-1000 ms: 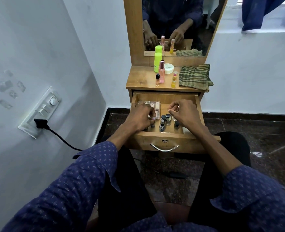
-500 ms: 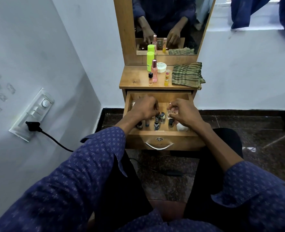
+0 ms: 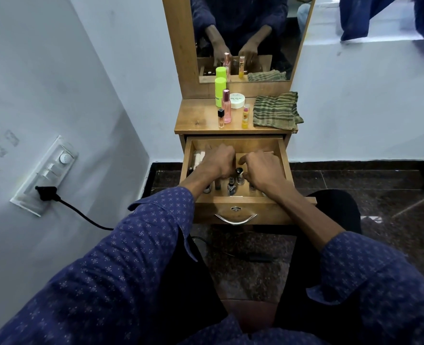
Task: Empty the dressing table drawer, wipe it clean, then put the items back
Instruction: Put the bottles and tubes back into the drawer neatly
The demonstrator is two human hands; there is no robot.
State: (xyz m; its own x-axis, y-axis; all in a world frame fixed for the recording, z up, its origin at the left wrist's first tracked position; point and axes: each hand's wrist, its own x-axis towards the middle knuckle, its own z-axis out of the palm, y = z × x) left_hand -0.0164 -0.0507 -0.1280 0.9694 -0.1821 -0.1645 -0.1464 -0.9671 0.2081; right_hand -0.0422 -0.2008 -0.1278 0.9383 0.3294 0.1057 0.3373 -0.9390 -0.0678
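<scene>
The wooden drawer point(image 3: 238, 143) of the dressing table stands pulled open. Both hands are inside it. My left hand point(image 3: 218, 161) is curled over the left-middle part, fingers bent down among several small nail polish bottles point(image 3: 238, 176). My right hand point(image 3: 262, 170) is curled over the right part, fingertips close to the same bottles. What either hand grips is hidden by the knuckles. A pale flat packet point(image 3: 198, 156) lies at the drawer's left. On the tabletop stand a green bottle point(image 3: 220, 92), a pink bottle point(image 3: 226, 106), a small dark-capped vial point(image 3: 221, 118), a yellow tube point(image 3: 245, 117) and a white jar point(image 3: 237, 100).
A folded striped green cloth point(image 3: 275, 110) lies on the right of the tabletop. A mirror point(image 3: 243, 38) rises behind. A switchboard point(image 3: 45, 174) with a black plug and cord is on the left wall. My knees flank the drawer front with its metal handle point(image 3: 235, 218).
Both hands have stayed in the drawer, shifting slightly among the small bottles. The left hand now covers more of the flat packet. The camera view drifted a little.
</scene>
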